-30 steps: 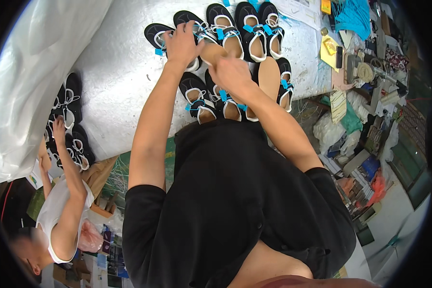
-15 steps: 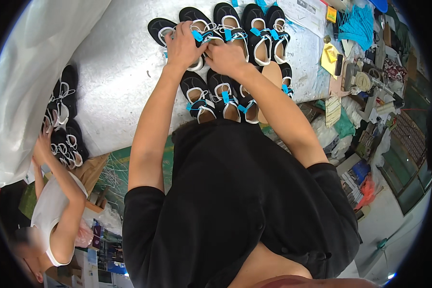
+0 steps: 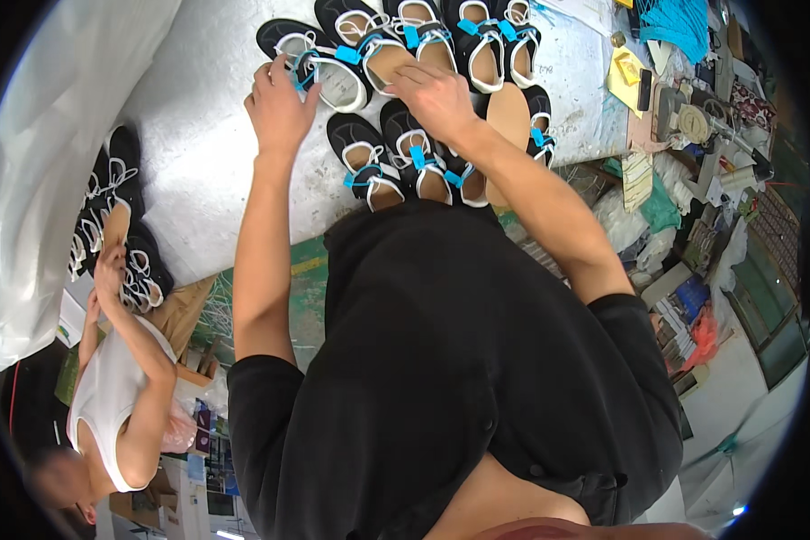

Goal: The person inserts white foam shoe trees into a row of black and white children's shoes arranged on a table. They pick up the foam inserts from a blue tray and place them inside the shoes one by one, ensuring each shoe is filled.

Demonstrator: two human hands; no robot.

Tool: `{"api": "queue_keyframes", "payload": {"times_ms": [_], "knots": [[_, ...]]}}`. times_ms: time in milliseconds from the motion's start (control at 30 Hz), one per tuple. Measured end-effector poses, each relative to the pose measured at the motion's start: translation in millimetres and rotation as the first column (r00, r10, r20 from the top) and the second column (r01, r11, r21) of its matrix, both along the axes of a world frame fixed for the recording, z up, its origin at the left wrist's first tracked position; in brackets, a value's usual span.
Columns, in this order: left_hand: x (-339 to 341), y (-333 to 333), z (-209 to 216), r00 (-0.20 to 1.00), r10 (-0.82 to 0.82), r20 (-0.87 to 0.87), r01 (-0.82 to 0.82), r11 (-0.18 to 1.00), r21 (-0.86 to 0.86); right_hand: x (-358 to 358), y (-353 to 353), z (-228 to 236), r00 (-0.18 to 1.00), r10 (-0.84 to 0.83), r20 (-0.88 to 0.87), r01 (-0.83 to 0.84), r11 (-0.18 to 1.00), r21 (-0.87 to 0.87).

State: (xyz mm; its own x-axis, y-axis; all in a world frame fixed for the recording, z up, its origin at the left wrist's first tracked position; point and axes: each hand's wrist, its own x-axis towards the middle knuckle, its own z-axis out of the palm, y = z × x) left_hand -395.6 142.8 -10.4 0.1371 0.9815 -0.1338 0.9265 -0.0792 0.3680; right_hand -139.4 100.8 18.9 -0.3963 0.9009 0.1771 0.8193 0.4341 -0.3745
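My left hand [image 3: 282, 110] is at the leftmost black shoe [image 3: 340, 85] of the far row, its fingers and thumb closed around the near side by a blue tag. That shoe has white trim, and its pale inside shows no tan insole. My right hand [image 3: 434, 97] has its fingers bent over the heel of the neighbouring black shoe [image 3: 337, 16], where a tan insole [image 3: 387, 65] shows. Fingertips there are partly hidden. More black shoes [image 3: 486, 56] with white laces and blue tags stand to the right. A nearer row of shoes [image 3: 360, 155] lies below my hands.
A loose tan insole [image 3: 509, 117] lies by my right forearm. The pale metal table [image 3: 198, 117] runs left to a plastic sheet [image 3: 45, 180] and a pile of black shoes [image 3: 139, 256]. A co-worker [image 3: 121, 387] handles an insole there. A phone [image 3: 644, 90] and yellow pieces lie right.
My left hand has moved left, from the second shoe to the leftmost one. My right hand stays near the second shoe's heel. The co-worker's hands have shifted, and an insole now shows there.
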Motion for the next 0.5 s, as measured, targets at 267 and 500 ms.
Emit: {"api": "queue_keyframes", "payload": {"times_ms": [267,500], "knots": [[-8.2,22.5,-5.9,0.949,-0.056,0.311,0.001,0.985,0.174,-4.8,-0.4,-22.7,0.987,0.124,0.098,-0.122,0.992,-0.025],[-2.7,47.6,-16.6,0.934,0.113,0.339,-0.115,0.993,-0.012,-15.5,33.5,7.1,0.837,0.326,0.441,0.027,0.778,-0.627]]}}
